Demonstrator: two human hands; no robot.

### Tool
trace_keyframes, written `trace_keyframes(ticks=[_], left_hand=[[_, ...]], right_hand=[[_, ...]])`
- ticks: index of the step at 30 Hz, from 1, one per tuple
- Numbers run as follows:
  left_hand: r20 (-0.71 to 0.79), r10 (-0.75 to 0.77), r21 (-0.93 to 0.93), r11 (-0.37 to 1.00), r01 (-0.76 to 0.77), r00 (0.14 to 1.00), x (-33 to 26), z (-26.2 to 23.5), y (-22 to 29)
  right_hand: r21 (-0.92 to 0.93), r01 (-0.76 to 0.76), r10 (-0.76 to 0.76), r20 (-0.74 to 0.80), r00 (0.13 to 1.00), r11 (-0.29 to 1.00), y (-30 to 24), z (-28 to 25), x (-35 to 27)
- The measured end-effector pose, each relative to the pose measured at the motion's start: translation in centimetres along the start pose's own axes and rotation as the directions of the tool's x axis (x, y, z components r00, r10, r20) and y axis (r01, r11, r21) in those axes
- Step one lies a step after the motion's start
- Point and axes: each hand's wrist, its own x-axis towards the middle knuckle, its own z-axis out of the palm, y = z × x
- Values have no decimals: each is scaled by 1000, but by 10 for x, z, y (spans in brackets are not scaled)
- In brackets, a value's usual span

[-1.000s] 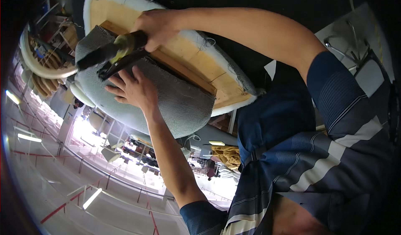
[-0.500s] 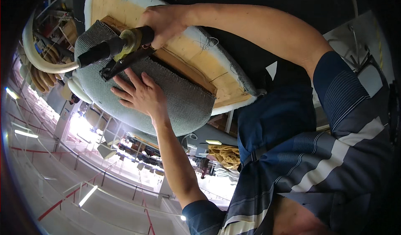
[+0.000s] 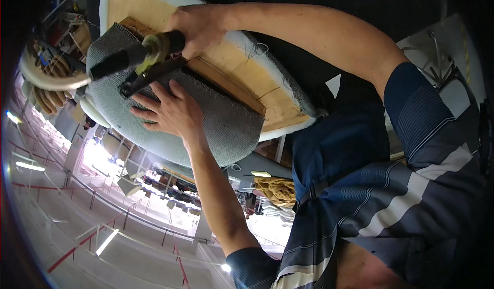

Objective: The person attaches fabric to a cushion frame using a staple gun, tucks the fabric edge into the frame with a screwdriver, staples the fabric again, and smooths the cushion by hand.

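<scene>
A seat cushion (image 3: 242,65) with a bare wooden board, white foam edge and grey woven fabric (image 3: 226,129) fills the upper middle. My right hand (image 3: 198,26) is shut on a black air stapler (image 3: 149,52) with a yellowish wrap. The stapler's nose rests on the fabric's edge at the board. My left hand (image 3: 170,111) lies flat on the grey fabric just below the stapler, fingers spread, pressing it against the cushion.
My striped dark blue shirt (image 3: 391,186) fills the lower right. A workshop hall with lamps and red-railed walkways (image 3: 103,217) shows at the lower left. Curved pale frame parts (image 3: 46,80) are stacked at the left, and a yellowish bundle (image 3: 278,191) lies near the middle.
My left hand has spread its fingers and settled flat on the fabric below the stapler. The stapler and my right hand have edged slightly along the board's edge.
</scene>
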Motion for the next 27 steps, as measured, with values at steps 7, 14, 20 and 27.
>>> trace_keyframes(ticks=[7, 14, 20, 27], left_hand=[[57, -33, 107, 994, 27, 998, 7, -3, 13], [77, -25, 120, 993, 16, 997, 5, -3, 11], [37, 3, 108, 994, -7, 999, 4, -4, 12], [18, -60, -28, 998, 61, 998, 4, 3, 5]], right_hand=[[21, 113, -111, -54, 992, 993, 7, -6, -1], [-16, 86, -86, -7, 996, 996, 10, 8, 10], [-74, 130, -132, -28, 991, 989, 11, 11, 14], [-61, -34, 34, 5, 999, 998, -6, -1, 1]])
